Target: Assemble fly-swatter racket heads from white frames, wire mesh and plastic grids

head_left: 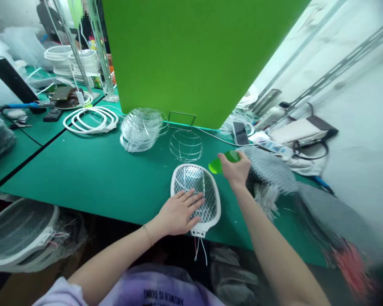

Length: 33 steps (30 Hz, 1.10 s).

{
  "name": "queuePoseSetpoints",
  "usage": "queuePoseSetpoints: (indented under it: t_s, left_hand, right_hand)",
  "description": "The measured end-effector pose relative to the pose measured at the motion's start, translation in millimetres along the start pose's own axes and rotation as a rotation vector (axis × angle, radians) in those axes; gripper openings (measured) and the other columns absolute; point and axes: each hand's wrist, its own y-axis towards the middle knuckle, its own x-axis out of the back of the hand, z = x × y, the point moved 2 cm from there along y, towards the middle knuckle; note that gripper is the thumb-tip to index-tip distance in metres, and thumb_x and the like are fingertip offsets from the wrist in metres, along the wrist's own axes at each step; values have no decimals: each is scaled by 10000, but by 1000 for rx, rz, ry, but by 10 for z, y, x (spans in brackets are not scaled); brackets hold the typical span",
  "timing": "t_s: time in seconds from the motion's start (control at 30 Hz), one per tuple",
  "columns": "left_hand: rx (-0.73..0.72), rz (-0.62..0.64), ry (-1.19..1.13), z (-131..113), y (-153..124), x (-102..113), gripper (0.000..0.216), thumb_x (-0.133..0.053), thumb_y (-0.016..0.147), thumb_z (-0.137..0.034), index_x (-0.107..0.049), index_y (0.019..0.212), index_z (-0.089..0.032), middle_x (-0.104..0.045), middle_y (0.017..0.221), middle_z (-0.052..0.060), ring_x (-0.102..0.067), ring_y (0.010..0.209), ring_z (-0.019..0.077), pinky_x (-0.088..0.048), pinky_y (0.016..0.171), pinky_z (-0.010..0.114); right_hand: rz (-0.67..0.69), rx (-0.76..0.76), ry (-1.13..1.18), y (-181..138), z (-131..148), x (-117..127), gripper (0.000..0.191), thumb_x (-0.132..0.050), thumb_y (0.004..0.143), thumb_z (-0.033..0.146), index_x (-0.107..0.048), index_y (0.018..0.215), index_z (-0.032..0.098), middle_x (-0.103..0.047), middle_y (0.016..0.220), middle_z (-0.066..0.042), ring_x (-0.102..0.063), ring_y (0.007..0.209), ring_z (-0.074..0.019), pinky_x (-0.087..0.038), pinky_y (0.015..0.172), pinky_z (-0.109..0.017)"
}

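Observation:
A white oval racket frame with metal mesh (196, 182) lies flat on the green table (92, 174), red and white wires hanging from its lower end over the table edge. My left hand (178, 211) rests flat on the mesh, fingers spread. To the right, just above the table, my right hand (235, 169) is closed round a bright green plastic piece (221, 162).
A pile of grey mesh sheets (270, 172) lies right of my right hand. Clear plastic grids (142, 127), a single grid (185, 145) and white rings (91, 120) sit further back, before a green board (191, 55). A phone (241, 133) lies at right. Finished frames (19, 233) are stacked below left.

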Motion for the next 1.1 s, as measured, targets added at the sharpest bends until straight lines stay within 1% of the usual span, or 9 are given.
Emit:
queuePoseSetpoints:
  t_s: [0.13,0.27,0.43,0.53,0.63,0.73,0.87,0.97,1.1]
  left_hand:
    - [3,26,-13,-20,9,28,601,-307,1042,-501,-291,1562,-200,-290,1629,37,-207,1524,267,-179,1228,447]
    - [35,-14,-100,-86,-22,229,595,-337,1037,-514,-295,1558,-231,-333,1613,35,-229,1521,232,-184,1239,463]
    - [529,-330,-70,143,-184,503,487,-470,998,-425,-543,1403,-165,-518,1495,104,-292,1496,286,-298,1202,477]
    - [673,-332,-19,338,-263,499,435,-511,975,-375,-612,1326,-137,-528,1478,127,-283,1495,324,-281,1201,531]
    - [690,-271,-32,408,-256,431,447,-501,979,-383,-617,1318,-115,-499,1504,135,-254,1505,332,-262,1204,552]
    - [657,-256,-89,354,-173,359,441,-523,971,-375,-616,1325,-129,-478,1521,140,-231,1512,334,-241,1209,561]
    - [671,-384,-320,227,-95,316,373,-562,951,-323,-654,1288,-192,-491,1515,114,-188,1524,334,-252,1204,572]
    - [723,-568,-685,90,-180,403,409,-573,949,-349,-627,1327,-203,-573,1441,116,-379,1452,319,-406,1138,516]
    - [679,-688,-1110,-212,-449,716,464,-653,909,-437,-653,1297,-183,-733,1199,105,-711,1082,272,-598,913,383]
  right_hand:
    - [35,-22,-74,-24,-52,25,443,-673,671,541,-643,948,197,-684,900,-92,-613,838,-265,-480,812,-395]
    - [-10,-114,-145,328,-61,-71,510,-634,746,538,-629,1097,169,-693,1050,-149,-623,962,-305,-475,860,-419]
    - [71,-163,-162,618,-63,-110,633,-691,733,561,-607,1173,114,-672,1098,-204,-627,996,-342,-476,871,-453]
    - [20,-98,-194,367,-96,110,750,-592,783,688,-559,1266,115,-593,1244,-227,-603,1064,-368,-467,888,-485]
    - [69,-29,-227,-151,-251,309,636,-419,879,694,-646,1171,177,-581,1213,-163,-607,1036,-335,-470,889,-480]
    - [307,19,-194,-667,-464,296,608,-436,866,672,-721,1068,174,-573,1138,-154,-585,1044,-322,-470,912,-476]
    - [245,14,73,-1024,-522,232,592,-480,851,669,-726,1002,151,-594,1054,-157,-555,1055,-315,-445,961,-493]
    - [205,-138,226,-1187,-418,304,550,-484,867,670,-681,903,158,-632,921,-115,-603,870,-253,-500,794,-404]
    - [259,-225,440,-1417,-278,574,479,-496,900,631,-633,802,183,-597,733,-36,-553,684,-185,-441,611,-300]
